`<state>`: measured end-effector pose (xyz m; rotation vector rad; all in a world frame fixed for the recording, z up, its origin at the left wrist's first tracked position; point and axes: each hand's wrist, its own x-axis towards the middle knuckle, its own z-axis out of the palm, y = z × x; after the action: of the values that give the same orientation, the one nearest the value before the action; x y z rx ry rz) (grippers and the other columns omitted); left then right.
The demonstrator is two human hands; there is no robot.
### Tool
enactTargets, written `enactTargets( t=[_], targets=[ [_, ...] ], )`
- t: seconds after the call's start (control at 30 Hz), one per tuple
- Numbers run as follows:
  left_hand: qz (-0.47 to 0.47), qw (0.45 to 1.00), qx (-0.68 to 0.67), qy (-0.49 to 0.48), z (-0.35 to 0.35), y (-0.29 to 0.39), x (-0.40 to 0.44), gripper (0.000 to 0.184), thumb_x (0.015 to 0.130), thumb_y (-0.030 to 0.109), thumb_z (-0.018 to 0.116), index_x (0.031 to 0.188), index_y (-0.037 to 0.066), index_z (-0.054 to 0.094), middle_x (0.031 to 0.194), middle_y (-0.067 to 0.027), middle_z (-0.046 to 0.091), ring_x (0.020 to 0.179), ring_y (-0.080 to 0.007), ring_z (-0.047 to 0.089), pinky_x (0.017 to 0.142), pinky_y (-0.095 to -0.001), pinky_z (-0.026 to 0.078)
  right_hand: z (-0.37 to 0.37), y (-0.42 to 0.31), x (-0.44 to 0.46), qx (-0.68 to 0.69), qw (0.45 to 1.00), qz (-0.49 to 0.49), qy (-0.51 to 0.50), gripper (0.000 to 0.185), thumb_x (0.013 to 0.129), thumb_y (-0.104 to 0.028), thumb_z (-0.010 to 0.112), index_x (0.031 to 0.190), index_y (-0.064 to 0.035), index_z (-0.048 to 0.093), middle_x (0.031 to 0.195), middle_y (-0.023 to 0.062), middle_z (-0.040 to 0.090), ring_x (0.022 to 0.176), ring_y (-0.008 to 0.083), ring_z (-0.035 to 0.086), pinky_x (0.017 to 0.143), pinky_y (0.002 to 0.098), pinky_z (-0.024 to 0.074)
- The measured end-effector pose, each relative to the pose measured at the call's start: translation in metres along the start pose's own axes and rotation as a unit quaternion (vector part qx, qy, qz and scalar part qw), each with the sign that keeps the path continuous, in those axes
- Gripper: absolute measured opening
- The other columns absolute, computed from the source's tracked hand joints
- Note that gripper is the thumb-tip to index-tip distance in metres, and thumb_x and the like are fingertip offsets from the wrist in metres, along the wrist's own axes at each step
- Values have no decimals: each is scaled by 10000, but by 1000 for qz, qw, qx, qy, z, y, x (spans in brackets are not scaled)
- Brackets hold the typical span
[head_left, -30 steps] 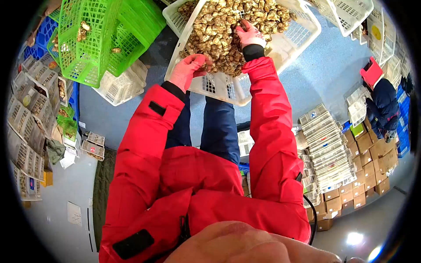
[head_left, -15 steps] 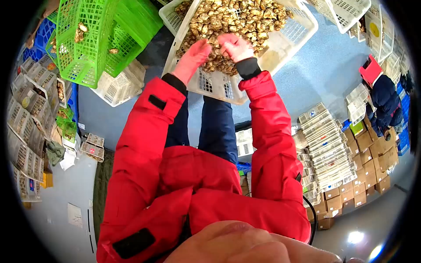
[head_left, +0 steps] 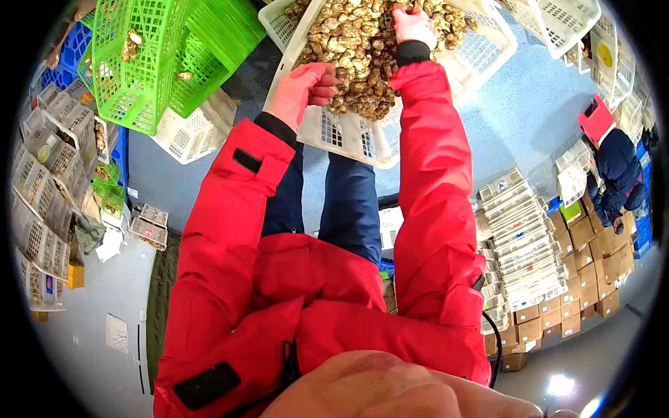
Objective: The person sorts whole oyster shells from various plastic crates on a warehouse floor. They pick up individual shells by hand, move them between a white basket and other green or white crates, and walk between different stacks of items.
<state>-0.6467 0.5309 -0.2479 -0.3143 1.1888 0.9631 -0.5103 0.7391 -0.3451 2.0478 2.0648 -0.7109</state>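
Note:
A white plastic crate (head_left: 348, 139) stands in front of me, heaped with small, knobbly brown-and-cream lumps (head_left: 348, 42) whose exact kind I cannot make out. At the left side of the heap is my left hand (head_left: 300, 94), fingers loosely curved and apart, with nothing visible in it. My right hand (head_left: 416, 28) reaches to the far part of the pile, fingers bent down at the lumps. Its fingertips are partly hidden, and what they pinch does not show.
Bright green crates (head_left: 139, 63) holding a few lumps stand at left, above another white crate (head_left: 195, 129). Stacked white crates (head_left: 516, 237) and cardboard boxes (head_left: 585, 258) are at right. A person in dark clothes (head_left: 619, 171) is at far right.
My right hand has moved forward and right across the heap, away from my left hand. My left hand has shifted slightly back, its fingers now more spread.

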Motion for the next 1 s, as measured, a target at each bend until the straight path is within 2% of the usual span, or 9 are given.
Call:
enactTargets(
  t=[0.17, 0.2, 0.27, 0.33, 0.37, 0.53, 0.73, 0.9, 1.0],
  targets=[
    [40, 986, -157, -36, 2, -12, 13, 288, 911, 229, 475, 1140, 59, 517, 998, -55, 604, 856, -158, 591, 770, -283, 481, -5, 23, -68, 505, 846, 2, -168, 158, 730, -221, 637, 677, -75, 610, 530, -16, 529, 444, 89, 452, 451, 222, 364],
    [32, 981, -187, -45, 1, -16, 15, 293, 912, 232, 474, 1150, 64, 509, 1010, -55, 601, 875, -164, 588, 797, -290, 475, -21, 15, -94, 356, 902, -19, -243, 119, 760, -173, 613, 736, -56, 610, 557, -37, 504, 480, 68, 446, 451, 198, 343],
    [14, 967, -246, -64, -2, -23, 19, 303, 915, 239, 472, 1169, 74, 493, 1032, -55, 595, 913, -175, 584, 851, -303, 464, -30, 9, -130, 392, 828, -108, -385, 256, 790, -322, 543, 856, -93, 637, 666, 31, 597, 545, 136, 558, 519, 265, 421],
    [9, 974, -220, -62, -5, -26, 13, 323, 914, 253, 478, 1184, 75, 478, 1055, -46, 587, 895, -157, 586, 760, -265, 496, -24, 3, -131, 321, 868, -266, -269, 333, 771, -381, 553, 925, -99, 639, 768, 74, 624, 623, 217, 595, 563, 319, 449],
    [9, 976, -208, -62, -10, -27, 13, 328, 914, 255, 478, 1187, 73, 475, 1061, -44, 584, 893, -150, 585, 732, -253, 502, -40, -9, -129, 287, 906, -171, -258, 347, 771, -384, 563, 936, -85, 626, 839, 94, 627, 701, 268, 599, 604, 345, 460],
    [14, 987, -154, -33, -15, -26, -1, 352, 918, 269, 469, 1206, 68, 460, 1095, -44, 574, 881, -117, 583, 648, -199, 499, 18, -36, -84, -87, 966, -231, -77, 396, 810, -450, 520, 1038, -132, 583, 880, 136, 634, 815, 301, 611, 683, 400, 481],
    [80, 955, -265, -105, -19, -28, -9, 364, 908, 221, 482, 1228, 50, 441, 1167, -102, 522, 1074, -219, 503, 896, -321, 440, 6, 3, -57, -85, 994, -67, 5, 303, 801, -289, 541, 1078, -176, 589, 895, 119, 641, 770, 284, 621, 680, 387, 493],
    [90, 936, -322, -107, -17, -30, -1, 320, 925, 192, 448, 1201, 32, 459, 1144, -112, 526, 1078, -241, 500, 913, -349, 438, 13, -45, -101, -121, 960, -219, -129, 394, 784, -422, 578, 1055, -136, 580, 941, 127, 638, 845, 292, 618, 719, 383, 494],
    [80, 928, -352, -94, -15, -27, -7, 317, 926, 202, 446, 1189, 26, 461, 1137, -116, 532, 1067, -245, 508, 930, -368, 424, 38, -58, -84, -157, 961, -141, -180, 458, 789, -512, 539, 1056, -142, 578, 931, 126, 643, 887, 292, 610, 725, 404, 488]
  ],
)
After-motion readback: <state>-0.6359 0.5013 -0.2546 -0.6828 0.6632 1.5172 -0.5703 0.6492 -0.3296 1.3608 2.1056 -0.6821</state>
